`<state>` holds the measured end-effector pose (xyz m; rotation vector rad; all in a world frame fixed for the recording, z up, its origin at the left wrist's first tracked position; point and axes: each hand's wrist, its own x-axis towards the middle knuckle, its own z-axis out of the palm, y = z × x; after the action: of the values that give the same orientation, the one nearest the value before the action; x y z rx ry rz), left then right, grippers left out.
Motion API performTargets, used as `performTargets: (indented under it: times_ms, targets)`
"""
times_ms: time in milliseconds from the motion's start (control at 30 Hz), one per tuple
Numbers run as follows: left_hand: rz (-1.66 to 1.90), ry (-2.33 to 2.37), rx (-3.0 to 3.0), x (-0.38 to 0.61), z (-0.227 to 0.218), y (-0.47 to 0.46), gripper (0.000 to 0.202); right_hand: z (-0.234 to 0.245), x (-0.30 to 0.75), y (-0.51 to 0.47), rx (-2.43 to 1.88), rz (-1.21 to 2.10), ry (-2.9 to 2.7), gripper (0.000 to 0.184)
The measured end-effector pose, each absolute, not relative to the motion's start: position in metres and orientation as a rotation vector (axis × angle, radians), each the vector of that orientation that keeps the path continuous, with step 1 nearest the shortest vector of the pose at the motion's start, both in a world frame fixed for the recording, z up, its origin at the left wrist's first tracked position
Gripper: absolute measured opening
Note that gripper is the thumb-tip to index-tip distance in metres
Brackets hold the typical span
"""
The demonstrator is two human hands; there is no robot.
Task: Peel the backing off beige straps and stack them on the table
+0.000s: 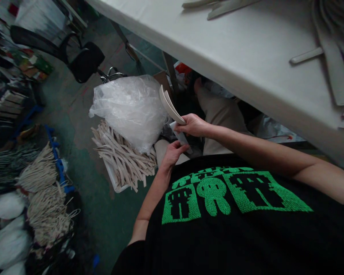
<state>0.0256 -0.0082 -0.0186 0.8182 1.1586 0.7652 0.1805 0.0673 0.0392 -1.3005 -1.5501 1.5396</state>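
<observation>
My right hand (193,125) is closed around a small bundle of pale curved strips (169,104) that stick up and to the left, just below the table edge. My left hand (173,152) sits right beneath it, fingers curled against the lower end of the same strips near my knee. Beside both hands lies a crumpled clear plastic bag (130,109) on top of a white bin (114,179) piled with several more beige strips (122,156).
A grey worktable (246,53) runs overhead at the right with strips (306,56) on it. A black office chair (80,61) stands at the back left. Bundles of cords (43,191) and white sacks (8,244) crowd the left floor.
</observation>
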Motion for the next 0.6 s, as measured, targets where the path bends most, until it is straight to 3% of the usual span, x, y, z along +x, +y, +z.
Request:
performTargets:
  times_ms: [300,467,600]
  targets:
    - [0.851,1.156,0.539,0.036,-0.016,-0.007,0.044,0.042,0.191,0.074,-1.390,1.518,-1.563,0.020]
    - [1.005,1.243,0.252,0.026,-0.014,0.008,0.034,0.047,0.223,0.045,-1.331,1.626,-1.709,0.026]
    - [1.099,1.229,0.132,0.022,-0.009,0.018,0.026,0.049,0.244,0.010,-1.290,1.773,-1.765,0.042]
